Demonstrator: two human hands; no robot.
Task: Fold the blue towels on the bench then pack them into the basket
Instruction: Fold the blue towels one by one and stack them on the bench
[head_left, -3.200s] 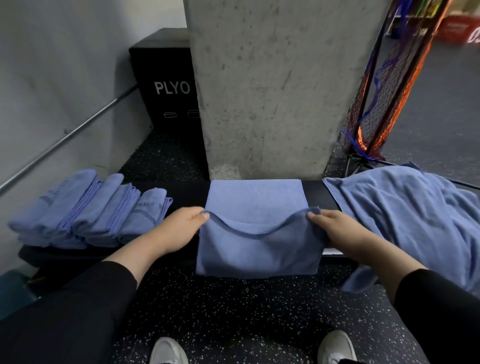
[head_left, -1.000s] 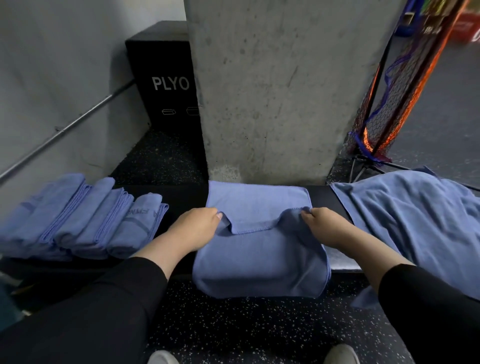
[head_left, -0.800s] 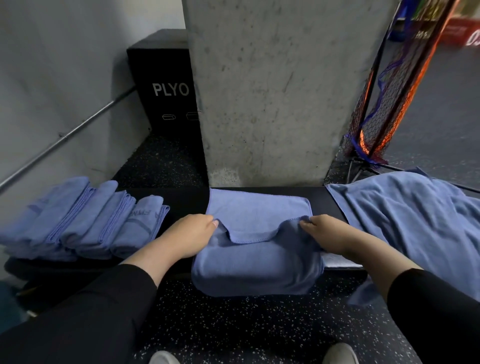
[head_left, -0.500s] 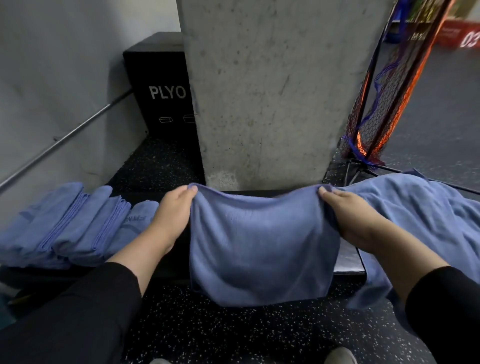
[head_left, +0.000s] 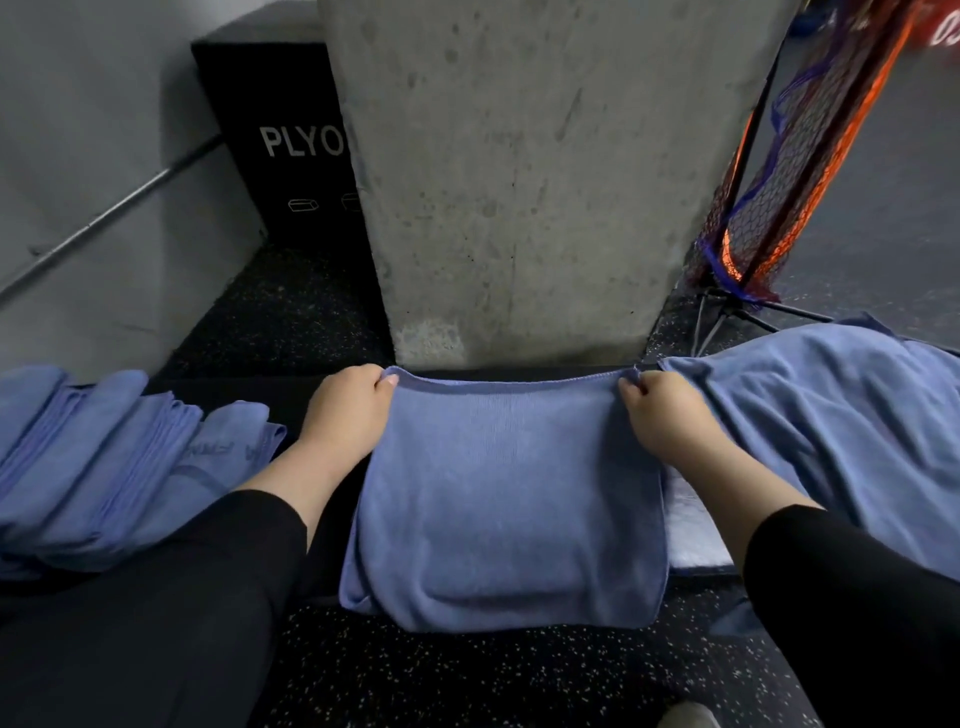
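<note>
Black bench (head_left: 244, 395), both hands' fingers (head_left: 387, 378) pinching the blue towel's (head_left: 504, 493) far corners.

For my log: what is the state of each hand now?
Left hand: pinches the towel far left corner.
Right hand: pinches its far right corner.

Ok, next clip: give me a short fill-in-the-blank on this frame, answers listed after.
1. The left hand and right hand each pinch a far corner of the ____ towel.
2. The folded towels lie on the person's ____ side.
3. The white word on the black box reads ____.
4. Straight beyond the bench stands a ____ pillar.

Answers: blue; left; PLYO; concrete
</note>
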